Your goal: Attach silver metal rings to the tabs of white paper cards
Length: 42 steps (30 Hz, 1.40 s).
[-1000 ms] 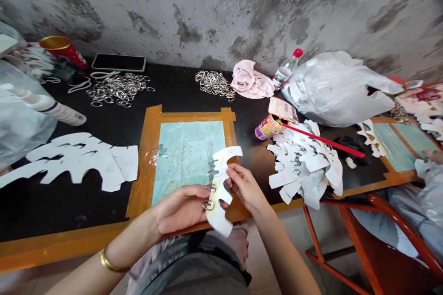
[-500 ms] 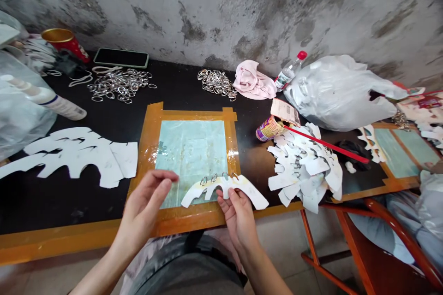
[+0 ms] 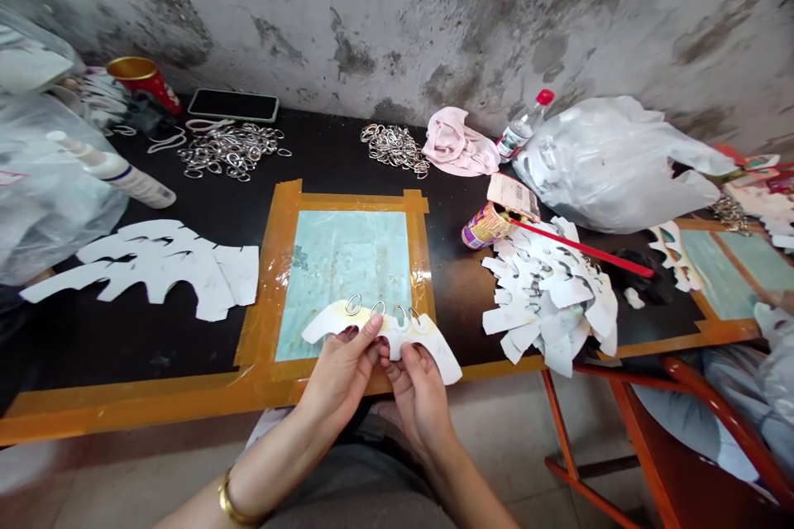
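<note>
Both hands pinch one curved white cut-out strip (image 3: 438,340) just above the table's front edge. My left hand (image 3: 342,369) has its thumb on the strip's middle, by one of the metal rings; its other fingers are behind. My right hand (image 3: 422,391) grips a tab a little further right. Several oval metal rings (image 3: 353,305) stand along the strip's upper edge, where the white surface has yellowish smears. Beneath and behind lies a pale blue-green sheet (image 3: 347,256) framed with brown tape (image 3: 285,235).
At left lie overlapping white cut-outs (image 3: 167,264) and a white bottle (image 3: 127,179). Metal rings are heaped in two piles (image 3: 232,150) (image 3: 395,147) at the back. On the right are a cut-out heap (image 3: 552,297), a paper cup (image 3: 484,227), a red stick (image 3: 583,248) and a plastic bag (image 3: 614,165).
My left hand has moved right and closed on the strip beside my right hand. The strip has shifted slightly left and tilted down at its right end. The view has turned a little left.
</note>
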Each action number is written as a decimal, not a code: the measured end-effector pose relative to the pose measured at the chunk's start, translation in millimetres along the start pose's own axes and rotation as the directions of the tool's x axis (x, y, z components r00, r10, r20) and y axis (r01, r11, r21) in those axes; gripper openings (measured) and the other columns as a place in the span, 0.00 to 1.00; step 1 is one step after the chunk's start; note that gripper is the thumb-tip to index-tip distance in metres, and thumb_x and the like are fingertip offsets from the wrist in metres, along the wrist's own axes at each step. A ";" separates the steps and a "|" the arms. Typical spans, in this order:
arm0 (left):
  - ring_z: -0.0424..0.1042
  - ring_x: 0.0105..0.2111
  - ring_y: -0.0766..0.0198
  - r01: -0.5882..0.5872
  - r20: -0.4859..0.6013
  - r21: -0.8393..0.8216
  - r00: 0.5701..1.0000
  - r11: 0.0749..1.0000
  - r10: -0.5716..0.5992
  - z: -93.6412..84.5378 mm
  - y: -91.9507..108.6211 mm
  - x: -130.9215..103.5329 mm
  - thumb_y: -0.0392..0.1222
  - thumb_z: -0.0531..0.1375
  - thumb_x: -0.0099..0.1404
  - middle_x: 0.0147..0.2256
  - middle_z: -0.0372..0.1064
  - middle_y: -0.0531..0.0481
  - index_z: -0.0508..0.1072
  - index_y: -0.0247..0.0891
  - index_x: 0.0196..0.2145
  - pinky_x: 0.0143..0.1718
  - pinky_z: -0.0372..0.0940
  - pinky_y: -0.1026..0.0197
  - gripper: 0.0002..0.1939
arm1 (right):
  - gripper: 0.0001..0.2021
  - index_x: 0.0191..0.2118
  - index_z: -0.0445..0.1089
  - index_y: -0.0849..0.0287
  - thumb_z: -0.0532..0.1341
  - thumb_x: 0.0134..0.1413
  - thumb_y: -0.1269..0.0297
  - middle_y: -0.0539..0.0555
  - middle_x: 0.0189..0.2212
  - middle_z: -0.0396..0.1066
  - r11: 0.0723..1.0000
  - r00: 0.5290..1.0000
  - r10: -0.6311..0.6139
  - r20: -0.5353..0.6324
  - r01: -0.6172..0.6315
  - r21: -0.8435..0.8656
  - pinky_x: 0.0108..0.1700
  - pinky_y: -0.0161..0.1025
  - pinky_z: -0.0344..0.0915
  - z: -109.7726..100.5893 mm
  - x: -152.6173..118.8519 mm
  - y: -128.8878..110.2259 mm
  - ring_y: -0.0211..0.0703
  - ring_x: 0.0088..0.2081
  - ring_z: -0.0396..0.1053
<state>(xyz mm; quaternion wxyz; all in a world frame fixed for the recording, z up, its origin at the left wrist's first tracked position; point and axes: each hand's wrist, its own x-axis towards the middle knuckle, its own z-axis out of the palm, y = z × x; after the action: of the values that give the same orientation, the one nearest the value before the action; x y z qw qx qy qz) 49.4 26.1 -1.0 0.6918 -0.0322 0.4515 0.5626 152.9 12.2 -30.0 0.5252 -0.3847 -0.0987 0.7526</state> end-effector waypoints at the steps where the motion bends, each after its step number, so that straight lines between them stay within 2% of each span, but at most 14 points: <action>1: 0.69 0.23 0.69 -0.002 -0.005 -0.006 1.000 1.000 0.002 -0.6 -1.7 0.4 0.40 0.72 0.50 0.24 0.69 0.51 0.72 0.30 0.28 0.26 0.68 0.67 0.14 | 0.10 0.40 0.75 0.59 0.69 0.50 0.64 0.53 0.37 0.78 1.000 1.000 -0.007 0.005 0.008 -0.004 0.40 0.31 0.72 -1.2 1.1 -1.2 0.36 0.35 0.75; 7: 0.71 0.26 0.67 0.012 -0.039 -0.076 0.999 0.997 -0.015 -10.5 -8.2 0.5 0.38 0.74 0.45 0.25 0.70 0.51 0.73 0.31 0.28 0.31 0.71 0.64 0.16 | 0.07 0.37 0.77 0.56 0.68 0.52 0.63 0.51 0.34 0.78 0.998 0.997 -0.028 0.067 0.031 -0.048 0.39 0.32 0.73 -4.9 3.3 -5.5 0.37 0.34 0.75; 13: 0.71 0.26 0.66 0.109 0.034 -0.064 0.994 0.992 -0.107 -16.7 -1.4 3.1 0.39 0.73 0.49 0.24 0.69 0.49 0.74 0.31 0.28 0.34 0.72 0.62 0.13 | 0.07 0.36 0.77 0.57 0.68 0.52 0.61 0.51 0.32 0.78 0.992 0.998 -0.034 0.059 0.041 -0.119 0.38 0.33 0.72 -4.9 6.3 -9.2 0.37 0.32 0.74; 18: 0.71 0.27 0.68 0.063 -0.026 -0.119 0.997 0.991 -0.066 -16.3 -0.1 8.1 0.38 0.74 0.47 0.23 0.69 0.51 0.74 0.31 0.26 0.36 0.72 0.65 0.13 | 0.14 0.46 0.74 0.58 0.67 0.53 0.61 0.55 0.46 0.74 0.986 0.986 0.165 -0.027 -0.165 -0.014 0.50 0.37 0.69 -5.7 -11.0 -18.4 0.40 0.45 0.73; 20: 0.71 0.27 0.68 0.042 -0.048 -0.125 0.998 0.991 -0.049 -15.6 -1.0 9.4 0.38 0.74 0.46 0.24 0.69 0.51 0.74 0.30 0.26 0.35 0.71 0.66 0.14 | 0.13 0.44 0.74 0.59 0.66 0.55 0.59 0.57 0.44 0.75 0.963 0.968 0.252 -0.019 -0.253 -0.094 0.46 0.36 0.70 -11.3 -21.7 -23.9 0.40 0.43 0.73; 22: 0.71 0.28 0.69 0.026 -0.068 -0.117 0.997 0.993 -0.034 -14.6 -2.3 9.8 0.37 0.74 0.45 0.25 0.69 0.51 0.74 0.30 0.25 0.36 0.70 0.68 0.14 | 0.12 0.37 0.74 0.62 0.64 0.56 0.57 0.55 0.34 0.74 0.923 0.967 0.252 0.028 -0.232 -0.307 0.35 0.33 0.70 -16.1 -27.1 -32.7 0.36 0.32 0.72; 24: 0.71 0.29 0.69 0.020 -0.065 -0.095 0.998 0.995 -0.026 -13.1 -3.7 9.2 0.36 0.74 0.46 0.25 0.69 0.51 0.74 0.29 0.24 0.37 0.70 0.68 0.13 | 0.12 0.34 0.74 0.62 0.62 0.59 0.56 0.52 0.28 0.70 0.823 0.986 0.129 0.105 -0.047 -0.566 0.29 0.32 0.66 -15.7 -24.1 -44.3 0.33 0.25 0.66; 25: 0.71 0.29 0.69 0.025 -0.053 -0.083 0.998 0.996 -0.030 -12.3 -4.5 8.5 0.36 0.74 0.47 0.25 0.69 0.51 0.75 0.29 0.25 0.38 0.70 0.68 0.12 | 0.12 0.35 0.74 0.61 0.60 0.60 0.57 0.52 0.29 0.69 0.730 0.986 0.030 0.161 0.089 -0.678 0.30 0.33 0.65 -13.0 -19.8 -50.3 0.33 0.26 0.66; 26: 0.71 0.30 0.69 0.027 -0.038 -0.077 0.999 0.997 -0.030 -11.5 -5.2 7.7 0.35 0.73 0.48 0.26 0.70 0.51 0.75 0.29 0.25 0.38 0.70 0.68 0.11 | 0.11 0.37 0.74 0.60 0.58 0.62 0.59 0.52 0.30 0.68 0.604 0.969 -0.071 0.235 0.229 -0.764 0.32 0.34 0.65 -8.7 -14.2 -55.8 0.35 0.28 0.66; 28: 0.71 0.31 0.69 0.020 -0.004 -0.071 1.000 0.997 -0.020 -10.0 -6.3 5.6 0.35 0.72 0.51 0.28 0.71 0.50 0.76 0.29 0.27 0.39 0.69 0.68 0.09 | 0.09 0.41 0.74 0.58 0.57 0.63 0.63 0.54 0.34 0.68 0.306 0.891 -0.214 0.402 0.451 -0.838 0.38 0.37 0.65 2.4 -1.6 -63.1 0.39 0.36 0.67; 30: 0.71 0.34 0.68 0.008 0.020 -0.069 1.000 0.998 -0.006 -8.6 -6.8 3.8 0.35 0.71 0.53 0.31 0.73 0.48 0.77 0.30 0.30 0.41 0.69 0.67 0.08 | 0.08 0.42 0.74 0.57 0.57 0.63 0.64 0.55 0.36 0.67 0.070 0.820 -0.247 0.517 0.547 -0.834 0.42 0.40 0.64 13.3 9.9 -65.0 0.42 0.39 0.67; 32: 0.71 0.36 0.67 -0.005 0.023 -0.068 1.000 0.998 0.006 -7.6 -6.6 2.8 0.35 0.70 0.54 0.34 0.74 0.47 0.78 0.31 0.33 0.44 0.68 0.66 0.08 | 0.08 0.40 0.73 0.58 0.57 0.63 0.64 0.55 0.34 0.67 -0.059 0.797 -0.230 0.558 0.561 -0.825 0.43 0.41 0.64 21.2 18.4 -63.1 0.43 0.39 0.66; 38: 0.72 0.38 0.67 0.005 -0.005 -0.086 1.000 0.996 -0.006 -7.0 -4.0 4.5 0.33 0.70 0.54 0.35 0.74 0.48 0.78 0.33 0.33 0.46 0.69 0.66 0.08 | 0.08 0.37 0.73 0.59 0.57 0.64 0.64 0.55 0.33 0.68 -0.143 0.787 -0.201 0.583 0.565 -0.812 0.42 0.42 0.63 28.4 30.0 -61.6 0.44 0.38 0.66; 42: 0.73 0.38 0.66 0.011 0.000 -0.117 1.000 0.993 -0.011 -8.2 -2.2 6.6 0.32 0.71 0.52 0.36 0.74 0.47 0.77 0.31 0.32 0.47 0.69 0.65 0.09 | 0.07 0.38 0.73 0.59 0.58 0.63 0.65 0.55 0.34 0.69 -0.093 0.810 -0.179 0.558 0.550 -0.830 0.42 0.41 0.64 26.8 36.6 -64.3 0.44 0.39 0.66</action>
<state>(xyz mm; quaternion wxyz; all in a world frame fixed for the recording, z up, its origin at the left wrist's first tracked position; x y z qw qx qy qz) 46.0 25.7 -11.2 0.6916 -0.0755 0.4178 0.5844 175.0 78.3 6.5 0.2775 -0.4847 -0.7586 0.3356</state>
